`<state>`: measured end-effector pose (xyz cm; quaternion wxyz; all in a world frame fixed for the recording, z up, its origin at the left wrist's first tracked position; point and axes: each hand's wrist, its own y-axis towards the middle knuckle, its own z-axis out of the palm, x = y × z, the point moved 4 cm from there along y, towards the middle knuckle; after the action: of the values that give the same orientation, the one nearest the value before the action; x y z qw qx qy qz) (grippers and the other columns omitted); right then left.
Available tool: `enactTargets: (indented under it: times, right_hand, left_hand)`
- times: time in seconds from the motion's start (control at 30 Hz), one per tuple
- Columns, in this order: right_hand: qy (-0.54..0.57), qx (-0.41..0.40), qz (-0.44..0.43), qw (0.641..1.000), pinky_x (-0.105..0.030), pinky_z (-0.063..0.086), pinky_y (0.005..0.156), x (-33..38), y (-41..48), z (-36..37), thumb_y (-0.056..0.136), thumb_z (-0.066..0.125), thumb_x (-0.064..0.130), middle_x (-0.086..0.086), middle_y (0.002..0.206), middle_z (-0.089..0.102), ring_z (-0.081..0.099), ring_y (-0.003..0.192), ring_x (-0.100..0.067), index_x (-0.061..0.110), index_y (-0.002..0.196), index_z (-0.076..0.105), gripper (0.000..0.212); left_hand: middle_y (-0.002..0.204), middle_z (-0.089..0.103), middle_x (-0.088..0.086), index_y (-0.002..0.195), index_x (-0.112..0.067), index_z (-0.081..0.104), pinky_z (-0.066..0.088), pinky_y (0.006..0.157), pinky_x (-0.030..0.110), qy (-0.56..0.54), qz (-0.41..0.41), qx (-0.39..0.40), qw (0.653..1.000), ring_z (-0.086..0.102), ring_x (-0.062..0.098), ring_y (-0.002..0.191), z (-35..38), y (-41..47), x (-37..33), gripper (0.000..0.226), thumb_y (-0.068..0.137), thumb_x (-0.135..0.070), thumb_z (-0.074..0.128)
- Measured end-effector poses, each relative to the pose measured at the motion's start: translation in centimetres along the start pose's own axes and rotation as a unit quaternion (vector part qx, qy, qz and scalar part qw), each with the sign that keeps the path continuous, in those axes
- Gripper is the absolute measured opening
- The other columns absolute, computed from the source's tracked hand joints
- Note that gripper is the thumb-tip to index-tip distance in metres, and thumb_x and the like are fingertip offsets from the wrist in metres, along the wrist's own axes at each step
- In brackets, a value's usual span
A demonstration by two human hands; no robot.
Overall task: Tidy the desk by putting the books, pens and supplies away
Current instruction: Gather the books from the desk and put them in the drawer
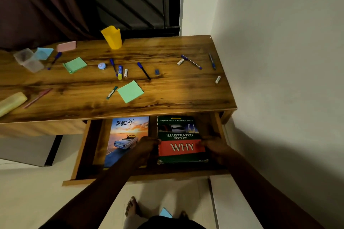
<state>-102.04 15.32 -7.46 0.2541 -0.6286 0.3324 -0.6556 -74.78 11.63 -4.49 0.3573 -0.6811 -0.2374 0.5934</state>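
The books step looks nearly done: left hand (149,145) and right hand (214,147) clasp the side edges of the green WHY book (181,140), low in the open drawer (79,154) at three o'clock of the car-cover book (126,135); next, I'd guess, the pens (144,71) at twelve o'clock on the worktop (176,95).

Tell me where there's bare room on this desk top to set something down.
Roomiest: the front right, between the front green sticky pad and the white tube near the right edge. Also bare: the back strip from the yellow cup to the right corner. Crowded: the middle around the glue stick and the left end by the clear container.
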Motion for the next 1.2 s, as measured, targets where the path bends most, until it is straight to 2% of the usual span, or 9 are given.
enactTargets:
  times: [0.13,0.23,0.3,0.4,0.5,0.67,0.77,1.1,1.2]
  right_hand:
    - [-0.033,0.012,-0.035,0.999,-0.048,0.06,0.092,-0.1,0.6,0.8,0.079,0.08,0.001,-0.009,0.118,0.072,0.07,0.109,-0.028,0.015,0.125,0.063,0.051]
    - [-0.053,-0.002,-0.084,0.995,-0.035,0.061,0.082,-0.3,1.2,1.0,0.081,0.078,0.001,-0.004,0.12,0.07,0.069,0.107,-0.02,0.018,0.129,0.06,0.054]
    - [-0.071,-0.022,-0.11,0.991,-0.044,0.061,0.089,-0.9,2.5,0.9,0.078,0.08,0.001,-0.006,0.124,0.069,0.068,0.114,-0.024,0.018,0.133,0.058,0.062]
    - [-0.12,-0.055,-0.114,0.985,-0.058,0.054,0.1,-1.7,4.8,0.8,0.077,0.077,0.001,-0.01,0.132,0.065,0.063,0.124,-0.033,0.016,0.138,0.055,0.067]
    - [-0.161,-0.078,-0.089,0.98,-0.049,0.051,0.105,-1.3,4.4,1.6,0.084,0.075,0.001,-0.012,0.136,0.062,0.059,0.127,-0.034,0.012,0.141,0.053,0.063]
    - [-0.189,-0.089,-0.091,0.974,-0.048,0.052,0.104,-1.6,4.8,1.6,0.083,0.075,-0.001,-0.015,0.137,0.061,0.06,0.127,-0.036,0.01,0.14,0.055,0.062]
    - [-0.198,-0.09,-0.091,0.972,-0.041,0.053,0.097,-1.0,4.2,1.4,0.083,0.075,-0.003,-0.014,0.136,0.062,0.061,0.125,-0.035,0.008,0.139,0.056,0.06]
    - [-0.205,-0.057,-0.168,0.962,-0.055,0.048,0.108,-1.6,1.7,1.2,0.087,0.073,0.005,-0.01,0.139,0.061,0.057,0.131,-0.031,0.018,0.144,0.051,0.063]
    - [-0.227,-0.043,-0.211,0.95,-0.05,0.046,0.112,-0.2,-1.6,2.3,0.094,0.069,0.009,-0.011,0.141,0.059,0.056,0.131,-0.028,0.014,0.143,0.052,0.052]
  left_hand:
    - [0.108,0.071,0.029,0.106,0.0,0.068,0.061,0.077,0.047,0.014,-0.004,-0.044,0.999,0.071,0.041,0.09,0.5,2.7,0.0,0.012,0.096,-0.004,0.062]
    - [0.106,0.07,0.028,0.095,-0.005,0.066,0.059,0.066,0.039,-0.008,0.006,-0.051,0.999,0.071,0.03,0.075,1.7,3.5,-0.1,0.014,0.092,0.007,0.061]
    - [0.089,0.07,0.02,0.093,-0.006,0.064,0.059,0.056,0.034,-0.025,0.012,-0.056,0.998,0.07,0.024,0.065,2.5,3.7,0.0,0.022,0.091,0.015,0.058]
    - [0.096,0.07,0.022,0.103,-0.002,0.066,0.062,0.077,0.046,-0.002,0.032,-0.081,0.996,0.07,0.033,0.083,2.6,5.7,1.0,0.017,0.089,0.008,0.062]
    - [0.119,0.067,0.025,0.121,-0.007,0.063,0.058,0.091,0.055,0.058,0.041,-0.101,0.992,0.069,0.037,0.101,1.8,11.7,4.4,0.038,0.083,-0.001,0.065]
    - [0.119,0.068,0.019,0.125,-0.004,0.065,0.05,0.061,0.024,0.157,0.057,-0.125,0.978,0.068,0.032,0.102,2.6,5.2,0.8,0.033,0.092,-0.005,0.06]
    - [0.117,0.069,0.019,0.123,-0.004,0.066,0.047,0.055,0.021,0.155,0.06,-0.116,0.979,0.065,0.025,0.09,2.5,5.4,1.1,0.032,0.092,-0.004,0.06]
    - [0.123,0.068,0.011,0.13,-0.007,0.062,0.06,0.076,0.03,0.193,0.112,-0.022,0.975,0.068,0.024,0.099,1.9,4.7,2.5,0.044,0.087,0.001,0.062]
    - [0.127,0.068,0.011,0.132,-0.018,0.062,0.059,0.093,0.047,0.183,0.148,-0.025,0.972,0.069,0.029,0.108,0.8,3.6,2.7,0.05,0.084,-0.006,0.067]
